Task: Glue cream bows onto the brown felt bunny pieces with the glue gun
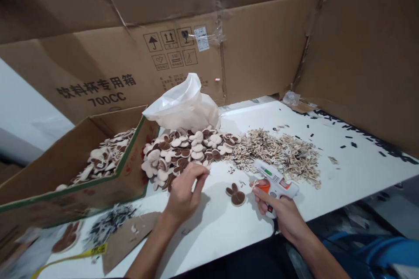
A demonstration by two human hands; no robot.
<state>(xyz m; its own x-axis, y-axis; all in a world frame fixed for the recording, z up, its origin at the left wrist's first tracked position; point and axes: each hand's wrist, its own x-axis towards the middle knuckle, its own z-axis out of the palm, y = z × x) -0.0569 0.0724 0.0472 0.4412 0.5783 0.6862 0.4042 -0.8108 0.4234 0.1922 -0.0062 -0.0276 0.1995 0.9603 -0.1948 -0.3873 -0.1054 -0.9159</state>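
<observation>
My right hand (279, 209) grips a white and orange glue gun (273, 178) with its nozzle pointing left over the white table (347, 174). A brown rabbit-shaped piece (236, 194) lies flat on the table just left of the nozzle. My left hand (185, 191) hovers at the near edge of a heap of brown and cream rabbit-shaped pieces (186, 150), with its fingertips pinched together; what they hold is too small to make out.
A cardboard box (65, 170) with more such pieces stands at the left. A white plastic bag (185, 106) sits behind the heap. A pile of small tan loops (281, 152) lies right of it. Cardboard walls (262, 52) surround the table. Black scraps (108, 222) lie front left.
</observation>
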